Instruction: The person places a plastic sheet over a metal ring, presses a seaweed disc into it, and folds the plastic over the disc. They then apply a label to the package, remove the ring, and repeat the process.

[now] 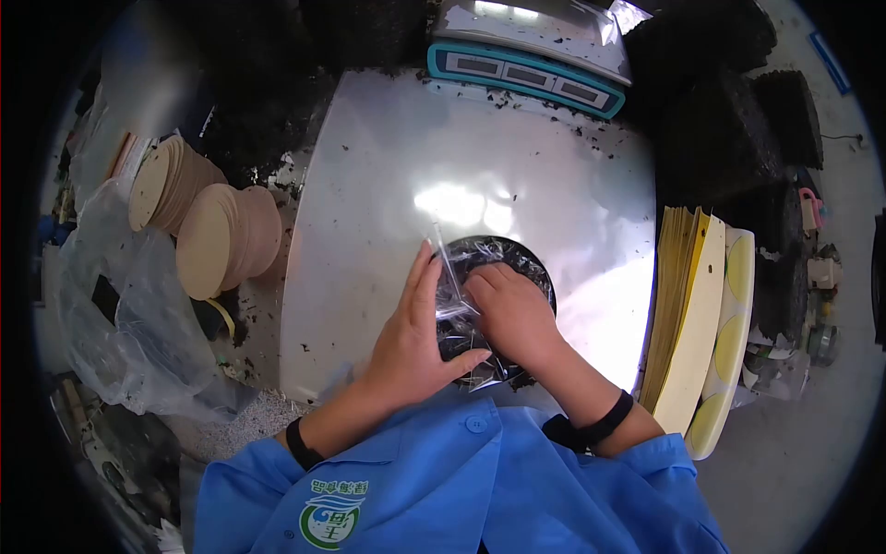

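Observation:
A dark, round, disc-like thing (533,263) lies at the near edge of the metal tabletop, with crinkled clear plastic film (452,297) over it. My left hand (415,337) rests along the left side of the film, fingers stretched up and thumb spread over the near part. The fingers of my right hand (512,312) are curled in and pressed together on the film above the disc; their tips are partly hidden. A clear edge of the film stands up between both hands.
A teal-edged scale (526,78) stands at the back of the metal tabletop (369,185). On the left are stacks of round tan discs (229,240) and a clear plastic bag (129,314). Yellow sheets (688,314) and a strip of round yellow labels (729,342) stand on the right.

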Action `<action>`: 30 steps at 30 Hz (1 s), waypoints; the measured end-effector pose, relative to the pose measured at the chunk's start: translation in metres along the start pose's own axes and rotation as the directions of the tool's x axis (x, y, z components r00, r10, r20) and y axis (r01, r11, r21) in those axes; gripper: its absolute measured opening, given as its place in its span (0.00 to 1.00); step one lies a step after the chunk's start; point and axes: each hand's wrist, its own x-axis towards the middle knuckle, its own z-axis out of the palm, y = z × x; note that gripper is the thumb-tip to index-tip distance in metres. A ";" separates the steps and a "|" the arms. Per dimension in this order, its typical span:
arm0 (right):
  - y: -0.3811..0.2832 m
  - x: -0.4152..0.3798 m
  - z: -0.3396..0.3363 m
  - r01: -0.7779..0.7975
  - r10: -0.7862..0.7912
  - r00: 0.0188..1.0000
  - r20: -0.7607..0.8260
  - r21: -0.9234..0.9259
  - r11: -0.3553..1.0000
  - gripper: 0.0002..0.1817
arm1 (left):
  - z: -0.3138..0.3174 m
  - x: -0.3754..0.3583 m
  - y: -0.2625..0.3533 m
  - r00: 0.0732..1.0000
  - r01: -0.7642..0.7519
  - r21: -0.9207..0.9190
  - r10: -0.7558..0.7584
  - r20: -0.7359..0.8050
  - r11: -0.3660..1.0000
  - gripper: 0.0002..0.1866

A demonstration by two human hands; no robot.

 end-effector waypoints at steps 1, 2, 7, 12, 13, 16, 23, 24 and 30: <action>0.000 -0.001 0.012 -0.002 0.002 1.000 0.007 -0.008 1.000 0.22 | 0.005 0.000 0.000 1.000 0.001 -0.010 -0.001 -0.004 1.000 0.46; 0.005 -0.003 0.030 0.051 -0.068 0.990 -0.126 -0.129 0.990 0.22 | 0.011 0.003 0.000 0.976 -0.187 0.258 0.149 0.159 0.948 0.46; 0.008 -0.021 -0.005 0.094 -0.043 0.991 -0.129 0.422 0.902 0.29 | 0.015 0.000 -0.012 0.948 -0.313 0.499 0.232 0.218 0.808 0.43; -0.002 -0.047 0.014 0.089 -0.101 0.978 -0.182 -0.070 0.994 0.28 | 0.006 0.001 -0.016 0.905 -0.334 0.446 0.151 0.397 0.830 0.42; 0.002 -0.045 0.014 0.101 -0.111 0.982 -0.154 -0.069 0.992 0.27 | -0.001 -0.005 -0.007 0.885 -0.410 0.492 0.205 0.417 0.768 0.44; 0.010 -0.047 0.028 0.130 -0.153 0.976 -0.157 -0.148 0.981 0.25 | 0.004 -0.014 -0.001 0.857 -0.489 0.582 0.233 0.459 0.650 0.49; 0.002 -0.082 0.021 0.179 -0.213 0.973 -0.087 -0.295 0.938 0.22 | 0.012 -0.014 -0.009 0.862 -0.461 0.655 0.128 0.490 0.599 0.46; 0.008 -0.085 0.001 0.171 -0.172 0.985 -0.014 -0.061 0.983 0.22 | 0.015 -0.007 -0.008 0.861 -0.460 0.656 0.122 0.494 0.598 0.43; 0.107 -0.270 -0.109 -0.709 0.477 0.448 -0.756 0.024 0.705 0.40 | 0.023 0.000 -0.007 0.889 -0.404 0.666 0.099 0.447 0.627 0.35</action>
